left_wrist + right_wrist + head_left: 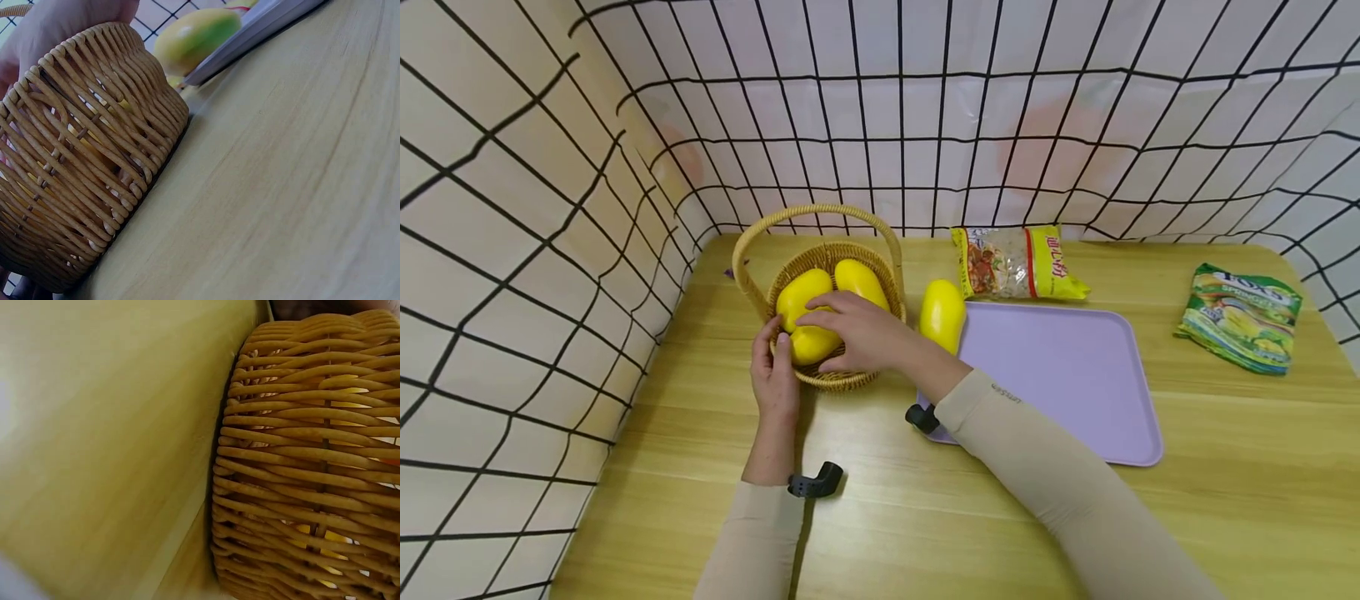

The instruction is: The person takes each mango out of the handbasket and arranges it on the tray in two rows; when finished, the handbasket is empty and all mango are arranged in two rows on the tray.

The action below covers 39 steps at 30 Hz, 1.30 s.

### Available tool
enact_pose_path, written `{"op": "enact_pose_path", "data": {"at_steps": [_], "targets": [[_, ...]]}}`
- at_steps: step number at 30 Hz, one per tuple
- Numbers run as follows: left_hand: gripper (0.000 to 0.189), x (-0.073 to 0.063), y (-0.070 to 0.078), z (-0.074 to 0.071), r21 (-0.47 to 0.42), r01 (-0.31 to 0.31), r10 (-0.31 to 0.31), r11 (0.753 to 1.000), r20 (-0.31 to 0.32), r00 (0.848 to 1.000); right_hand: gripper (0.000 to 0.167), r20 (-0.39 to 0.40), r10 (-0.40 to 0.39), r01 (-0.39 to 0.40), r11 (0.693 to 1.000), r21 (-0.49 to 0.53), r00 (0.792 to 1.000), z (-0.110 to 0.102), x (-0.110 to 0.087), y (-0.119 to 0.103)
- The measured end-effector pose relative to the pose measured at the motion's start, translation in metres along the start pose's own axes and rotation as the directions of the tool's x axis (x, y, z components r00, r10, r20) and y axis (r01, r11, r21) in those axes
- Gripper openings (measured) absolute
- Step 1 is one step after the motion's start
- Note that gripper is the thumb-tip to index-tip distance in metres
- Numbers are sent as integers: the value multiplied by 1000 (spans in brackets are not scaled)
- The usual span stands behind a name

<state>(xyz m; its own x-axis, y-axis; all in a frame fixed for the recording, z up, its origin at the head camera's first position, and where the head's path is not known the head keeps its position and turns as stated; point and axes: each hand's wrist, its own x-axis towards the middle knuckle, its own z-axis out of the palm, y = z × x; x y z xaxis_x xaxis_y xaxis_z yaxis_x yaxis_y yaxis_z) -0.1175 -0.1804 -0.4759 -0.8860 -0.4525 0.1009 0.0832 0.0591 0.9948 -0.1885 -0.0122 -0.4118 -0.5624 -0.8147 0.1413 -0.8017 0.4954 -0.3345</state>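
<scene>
A woven wicker basket (pixel 838 383) with a tall handle stands at the left of the table, and its weave fills much of both wrist views. My left hand (pixel 775 383) grips its left rim. Inside lie three yellow mangoes: one at the back left (pixel 802 292), one at the back right (pixel 859 279) and one in front (pixel 811 345). Reaching in over the near right rim, my right hand (pixel 861 333) holds the front mango between its fingers and thumb, partly hiding it. Another mango (pixel 943 315), with a green patch in the left wrist view, lies outside, right of the basket.
A purple tray (pixel 1052 375) lies right of the basket, by the loose mango. Behind it is a yellow-ended food packet (pixel 1018 262); a green candy bag (pixel 1242 318) sits far right. Black wire grid (pixel 917 108) walls in the table at the back and sides.
</scene>
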Motion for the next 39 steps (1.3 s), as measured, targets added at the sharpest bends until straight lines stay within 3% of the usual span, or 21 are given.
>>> {"op": "enact_pose_path", "data": {"at_steps": [15,32,39], "targets": [[38,-1,0,-1,11,2,-2,1000,3,1000,75,75,100,-105,993,61,992,5,7,0],[38,1,-1,1,10,-19,19,1000,-9,1000,74,67,72,-72,997,-12,995,7,9,2],[38,1,-1,1,3,-15,15,1000,-8,1000,62,72,60,-59,998,-21,996,8,10,3]]}}
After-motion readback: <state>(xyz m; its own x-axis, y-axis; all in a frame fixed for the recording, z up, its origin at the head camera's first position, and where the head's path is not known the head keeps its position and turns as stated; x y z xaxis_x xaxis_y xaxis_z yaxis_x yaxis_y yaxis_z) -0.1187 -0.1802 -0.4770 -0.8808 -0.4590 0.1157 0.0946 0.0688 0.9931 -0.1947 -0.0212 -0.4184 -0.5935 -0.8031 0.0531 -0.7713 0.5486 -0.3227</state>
